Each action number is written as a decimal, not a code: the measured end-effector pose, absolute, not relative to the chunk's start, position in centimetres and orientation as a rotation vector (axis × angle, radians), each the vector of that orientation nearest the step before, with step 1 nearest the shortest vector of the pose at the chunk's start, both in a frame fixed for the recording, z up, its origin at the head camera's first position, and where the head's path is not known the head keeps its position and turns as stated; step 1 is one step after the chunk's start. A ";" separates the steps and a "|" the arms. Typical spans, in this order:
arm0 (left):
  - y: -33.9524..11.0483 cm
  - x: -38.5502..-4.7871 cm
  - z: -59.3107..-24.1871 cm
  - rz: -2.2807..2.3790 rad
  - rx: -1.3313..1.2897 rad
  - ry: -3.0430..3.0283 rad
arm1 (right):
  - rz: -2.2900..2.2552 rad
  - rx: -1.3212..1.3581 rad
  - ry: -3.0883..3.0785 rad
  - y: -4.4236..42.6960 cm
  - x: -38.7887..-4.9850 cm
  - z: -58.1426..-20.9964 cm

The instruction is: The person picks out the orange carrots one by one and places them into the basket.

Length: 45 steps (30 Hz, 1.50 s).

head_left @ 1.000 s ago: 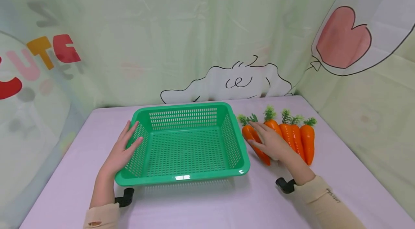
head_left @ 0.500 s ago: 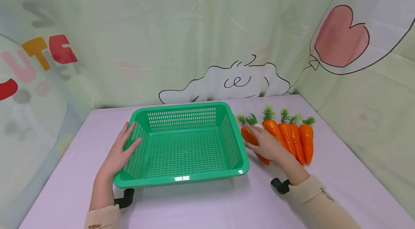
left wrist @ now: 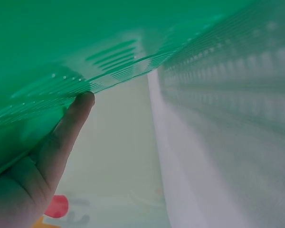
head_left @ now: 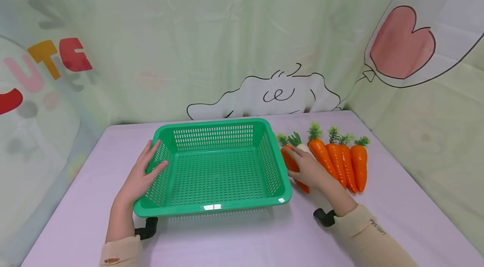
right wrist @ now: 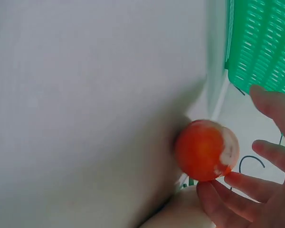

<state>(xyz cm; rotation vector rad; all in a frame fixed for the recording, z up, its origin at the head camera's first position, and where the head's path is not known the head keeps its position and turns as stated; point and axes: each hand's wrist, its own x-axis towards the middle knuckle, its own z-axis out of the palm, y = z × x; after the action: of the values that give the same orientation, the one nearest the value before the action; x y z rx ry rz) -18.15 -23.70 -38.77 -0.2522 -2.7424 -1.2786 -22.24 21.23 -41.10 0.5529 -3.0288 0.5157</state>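
Observation:
A green plastic basket (head_left: 215, 174) stands before me with nothing in it. My left hand (head_left: 137, 179) rests at its left side, fingers extended and thumb over the rim. In the left wrist view, a straight digit touches the basket's green plastic (left wrist: 114, 52). Beyond the right wall lies an orange toy carrot (head_left: 289, 160) with leafy green top. My right hand (head_left: 311, 169) lies over it, fingers spread and touching it, as the carrot's rounded end (right wrist: 202, 151) in the right wrist view shows. A white radish-like vegetable (head_left: 303, 148) with green leaves is partly hidden behind this hand.
Several more orange carrots lie side by side at the right, such as the outermost carrot (head_left: 359, 166). A pale table (head_left: 227, 241) bears everything. A printed curtain (head_left: 170, 48) closes off the back and sides.
My right hand has shifted slightly left, and the lower end of the carrot under it has swung a little left. More of the white vegetable shows. The left hand keeps its place on the basket.

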 end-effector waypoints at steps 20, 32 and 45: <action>-23.7 -18.1 -38.6 -1.297 -0.209 -2.772 | 0.705 0.428 -3.159 20.5 -23.3 -41.7; -23.6 -18.0 -38.6 -1.299 -0.215 -2.768 | 1.000 0.364 -3.124 20.9 -23.7 -41.5; -23.7 -18.0 -38.5 -1.299 -0.227 -2.771 | 1.429 0.211 -2.993 21.9 -22.7 -40.4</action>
<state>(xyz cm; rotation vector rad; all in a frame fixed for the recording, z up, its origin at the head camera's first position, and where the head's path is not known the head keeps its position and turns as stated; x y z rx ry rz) -17.97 -23.66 -38.51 -0.2273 -2.7711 -1.2993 -22.71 21.86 -40.38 0.2108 -2.9925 1.4295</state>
